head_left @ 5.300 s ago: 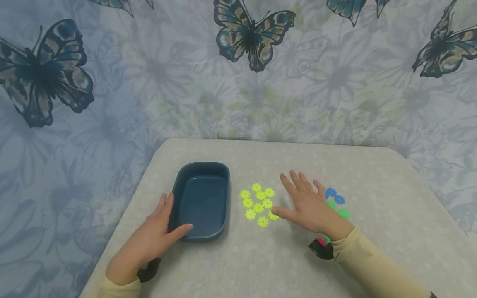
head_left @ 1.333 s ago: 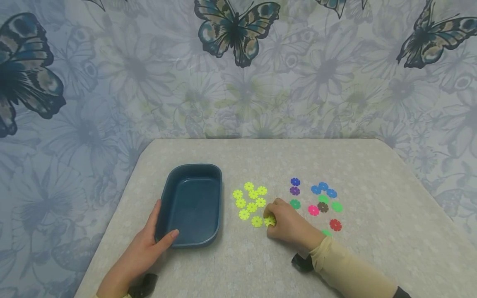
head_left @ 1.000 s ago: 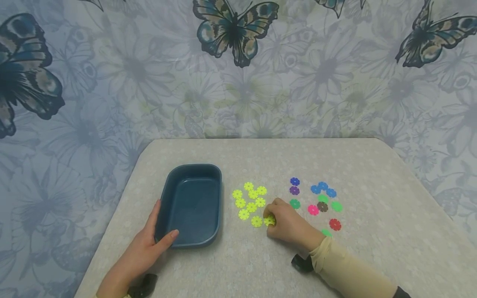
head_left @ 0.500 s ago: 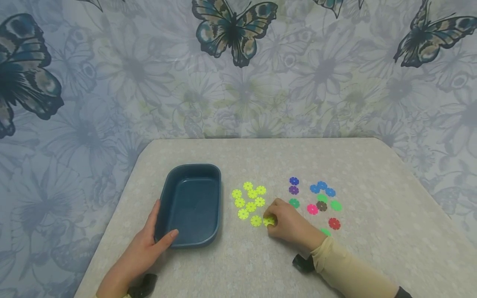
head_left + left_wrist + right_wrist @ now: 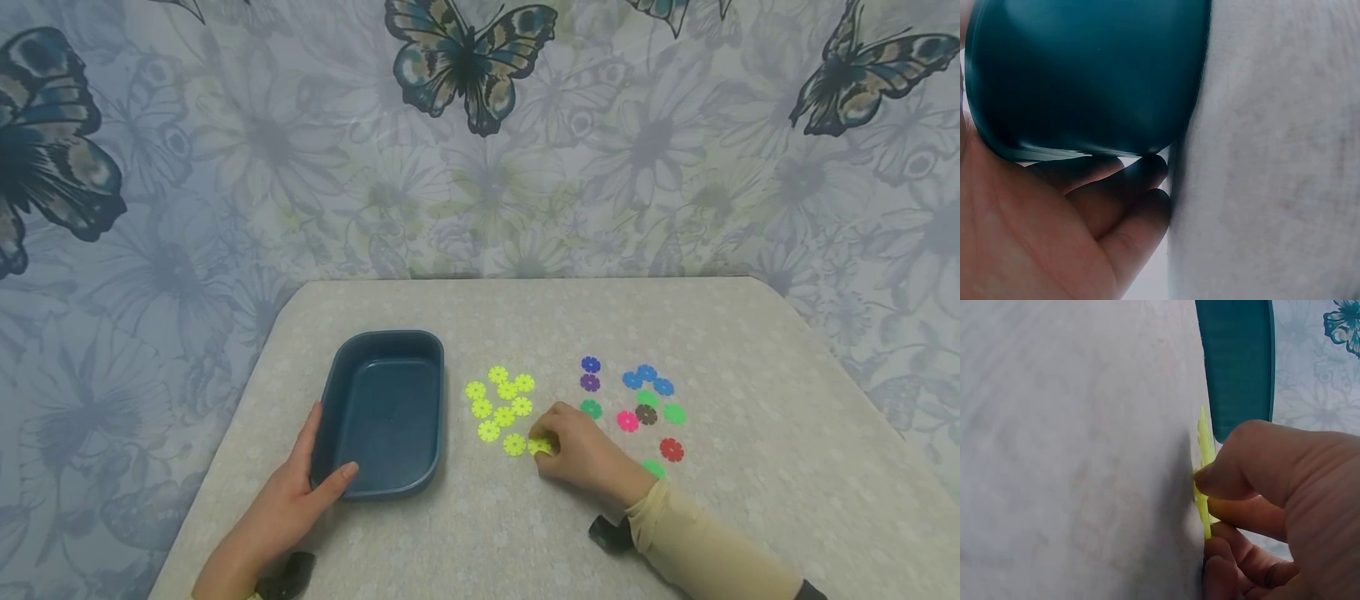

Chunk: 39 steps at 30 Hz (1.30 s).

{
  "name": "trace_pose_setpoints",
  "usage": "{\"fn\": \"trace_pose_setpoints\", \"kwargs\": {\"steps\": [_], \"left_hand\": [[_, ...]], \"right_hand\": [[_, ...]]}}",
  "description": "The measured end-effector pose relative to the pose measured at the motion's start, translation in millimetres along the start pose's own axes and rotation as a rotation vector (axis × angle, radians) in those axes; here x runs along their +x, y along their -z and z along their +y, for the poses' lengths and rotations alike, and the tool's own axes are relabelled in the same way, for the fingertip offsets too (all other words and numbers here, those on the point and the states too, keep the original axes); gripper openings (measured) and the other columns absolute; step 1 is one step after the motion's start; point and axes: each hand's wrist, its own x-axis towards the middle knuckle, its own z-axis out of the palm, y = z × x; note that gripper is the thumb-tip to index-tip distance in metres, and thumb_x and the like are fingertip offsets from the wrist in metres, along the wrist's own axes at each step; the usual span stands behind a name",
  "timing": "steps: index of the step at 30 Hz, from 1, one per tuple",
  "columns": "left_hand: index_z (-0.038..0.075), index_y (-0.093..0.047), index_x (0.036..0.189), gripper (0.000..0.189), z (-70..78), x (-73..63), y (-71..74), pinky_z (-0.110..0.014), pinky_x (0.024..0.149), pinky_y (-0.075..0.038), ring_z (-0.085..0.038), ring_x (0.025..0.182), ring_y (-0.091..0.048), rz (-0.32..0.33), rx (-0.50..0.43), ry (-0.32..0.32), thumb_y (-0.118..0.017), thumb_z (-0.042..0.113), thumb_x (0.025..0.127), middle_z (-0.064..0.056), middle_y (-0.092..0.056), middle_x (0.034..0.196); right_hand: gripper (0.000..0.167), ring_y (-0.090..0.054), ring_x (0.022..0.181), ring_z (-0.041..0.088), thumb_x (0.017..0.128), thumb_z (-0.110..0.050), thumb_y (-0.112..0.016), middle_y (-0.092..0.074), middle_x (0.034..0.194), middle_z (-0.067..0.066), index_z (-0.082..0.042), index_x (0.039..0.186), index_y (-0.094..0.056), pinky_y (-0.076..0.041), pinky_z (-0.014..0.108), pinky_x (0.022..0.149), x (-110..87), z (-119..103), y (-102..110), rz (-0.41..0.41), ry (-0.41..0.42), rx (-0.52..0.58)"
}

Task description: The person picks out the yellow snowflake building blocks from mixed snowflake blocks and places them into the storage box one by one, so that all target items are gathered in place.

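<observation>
A deep blue rectangular plastic tray (image 5: pixel 386 425) stands at the left of the table. My left hand (image 5: pixel 279 517) holds its near left corner, thumb over the rim and fingers against the outer wall. The left wrist view has those fingers (image 5: pixel 1125 234) along the underside of the teal-looking tray wall (image 5: pixel 1091 81). To the right, my right hand (image 5: pixel 581 450) pinches a yellow flower-shaped disc (image 5: pixel 538 447) at the table surface, and the fingertips partly hide it. The right wrist view shows thumb and index finger at a yellow disc's edge (image 5: pixel 1204 522).
Several more yellow discs (image 5: pixel 504 415) lie between tray and right hand. Beyond that hand are purple (image 5: pixel 590 382), blue (image 5: pixel 647 372), green (image 5: pixel 675 414), pink (image 5: pixel 627 421), brown (image 5: pixel 646 414) and red (image 5: pixel 672 450) discs. A butterfly-patterned wall (image 5: pixel 480 208) stands behind the table.
Since the earliest frame, my right hand has gone from spread above the discs to pinching a yellow one. My left hand has stayed at the tray. The last second shows almost no motion.
</observation>
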Motion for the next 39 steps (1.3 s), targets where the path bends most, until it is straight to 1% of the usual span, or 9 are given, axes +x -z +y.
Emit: {"fn": "trace_pose_setpoints", "kwargs": {"steps": [7,13,17,21,24,29,33,39], "left_hand": [[0.027,0.017,0.164,0.103,-1.4,-0.1,-1.3,-0.077,0.112,-0.024,-0.058,0.150,-0.018,0.006,0.005,-0.010,-0.061,0.052,0.101,-0.023,-0.002,0.171],[0.029,0.018,0.164,0.102,-1.8,-0.5,-1.3,-0.077,0.112,-0.024,-0.058,0.150,-0.018,0.004,-0.002,-0.016,-0.061,0.051,0.101,-0.022,-0.001,0.172],[0.028,0.017,0.164,0.103,-1.5,-0.3,-1.0,-0.077,0.112,-0.023,-0.058,0.151,-0.017,0.000,-0.005,-0.006,-0.061,0.051,0.101,-0.022,-0.001,0.172],[0.026,0.017,0.165,0.103,-1.8,0.2,-0.8,-0.077,0.112,-0.024,-0.058,0.150,-0.018,0.005,0.003,-0.004,-0.061,0.052,0.101,-0.023,-0.001,0.172],[0.026,0.016,0.165,0.103,-1.6,0.2,-0.6,-0.077,0.112,-0.023,-0.058,0.150,-0.018,0.008,0.005,-0.007,-0.061,0.051,0.101,-0.023,-0.001,0.172],[0.025,0.016,0.165,0.104,-1.1,0.9,-0.5,-0.077,0.113,-0.023,-0.058,0.151,-0.017,0.006,-0.001,-0.007,-0.061,0.051,0.101,-0.023,0.000,0.172],[0.025,0.016,0.165,0.103,-1.0,1.6,-0.9,-0.077,0.113,-0.023,-0.057,0.151,-0.017,0.009,0.001,-0.007,-0.061,0.051,0.101,-0.023,-0.001,0.172],[0.025,0.015,0.165,0.103,-1.9,1.9,-1.3,-0.077,0.113,-0.022,-0.057,0.151,-0.016,0.009,-0.008,-0.016,-0.062,0.049,0.101,-0.022,-0.001,0.172]], "right_hand": [[0.025,-0.053,0.082,0.008,0.078,-0.009,-0.076,-0.060,0.094,-0.006,-0.012,0.103,-0.076,-0.052,0.026,0.075,-2.0,-0.6,-3.1,0.003,0.003,-0.005],[0.023,-0.053,0.081,0.008,0.077,-0.008,-0.078,-0.060,0.093,-0.007,-0.013,0.099,-0.076,-0.052,0.026,0.074,-4.0,-0.8,-2.9,0.029,0.028,-0.010],[0.023,-0.054,0.082,0.007,0.076,-0.009,-0.077,-0.061,0.094,-0.007,-0.013,0.099,-0.076,-0.052,0.026,0.074,-4.1,0.5,-2.8,0.036,0.034,-0.013],[0.022,-0.053,0.083,0.008,0.078,-0.010,-0.077,-0.061,0.095,-0.007,-0.013,0.100,-0.076,-0.051,0.026,0.075,-3.4,0.9,-1.6,0.017,0.024,0.010],[0.023,-0.054,0.083,0.009,0.079,-0.010,-0.078,-0.062,0.097,-0.008,-0.015,0.101,-0.076,-0.051,0.026,0.074,-3.0,1.2,-0.5,-0.022,0.025,0.041],[0.024,-0.055,0.084,0.009,0.081,-0.011,-0.079,-0.062,0.100,-0.010,-0.016,0.104,-0.076,-0.051,0.025,0.073,-2.4,3.0,0.6,-0.078,0.050,0.069],[0.025,-0.056,0.083,0.009,0.080,-0.011,-0.079,-0.062,0.099,-0.010,-0.017,0.104,-0.077,-0.052,0.024,0.073,-2.0,5.2,1.2,-0.081,0.054,0.074],[0.025,-0.056,0.084,0.011,0.080,-0.010,-0.080,-0.063,0.096,-0.010,-0.017,0.103,-0.077,-0.052,0.025,0.072,-3.0,6.9,5.1,-0.064,0.051,0.131]]}}
